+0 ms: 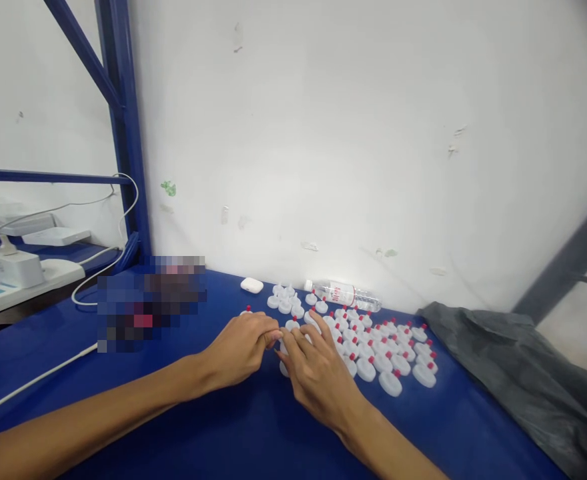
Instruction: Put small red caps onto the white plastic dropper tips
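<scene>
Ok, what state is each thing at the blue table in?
Left hand: pinched, contents hidden
Right hand: curled, contents hidden
Bottle: lying sideways, cap on
White case: looks closed
Right-side white pieces: red tips on
White pieces near case: no red tips
Gray cloth: crumpled
Pixelated objects: cannot tell

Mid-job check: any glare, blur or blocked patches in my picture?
All in the head view: soft light, no harsh glare on the wall; pixelation masks a patch left of the left hand; small red-tipped white pieces lack fine detail; the top right corner darkens.
</scene>
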`<state>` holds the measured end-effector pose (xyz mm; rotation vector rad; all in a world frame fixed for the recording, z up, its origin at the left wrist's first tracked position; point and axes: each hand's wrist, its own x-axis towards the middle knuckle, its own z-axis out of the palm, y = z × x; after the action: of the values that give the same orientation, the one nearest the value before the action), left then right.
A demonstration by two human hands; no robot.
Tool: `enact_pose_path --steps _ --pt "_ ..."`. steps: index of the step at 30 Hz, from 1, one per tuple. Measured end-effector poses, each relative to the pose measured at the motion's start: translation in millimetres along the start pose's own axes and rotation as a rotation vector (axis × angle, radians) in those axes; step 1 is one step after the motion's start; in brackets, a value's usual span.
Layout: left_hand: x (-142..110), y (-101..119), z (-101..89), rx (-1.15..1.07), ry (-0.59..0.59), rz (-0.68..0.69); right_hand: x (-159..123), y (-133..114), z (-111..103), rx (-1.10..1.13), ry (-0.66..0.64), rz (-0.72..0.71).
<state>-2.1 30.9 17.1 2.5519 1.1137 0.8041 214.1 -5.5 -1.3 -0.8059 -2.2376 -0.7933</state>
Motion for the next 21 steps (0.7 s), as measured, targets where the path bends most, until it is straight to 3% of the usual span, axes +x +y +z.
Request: enact_pose_path --steps 7,12,16,21 --pt "-1 0 6.4 -0.001 -0.038 -0.056 -3 0 6 -0.041 0.003 -0.043" --pt "-3 1 5.2 -0.03 -0.068 -0.053 -2 -4 2 0.072 -0.008 -0.017" --pt "0 3 -2.3 -0.058 -0.06 -0.05 1 -1 -2 0.209 -0.01 0.064" --pt "5 12 -18.3 -0.107 -0.002 -0.044 5 11 -7 0.304 0.107 0.311"
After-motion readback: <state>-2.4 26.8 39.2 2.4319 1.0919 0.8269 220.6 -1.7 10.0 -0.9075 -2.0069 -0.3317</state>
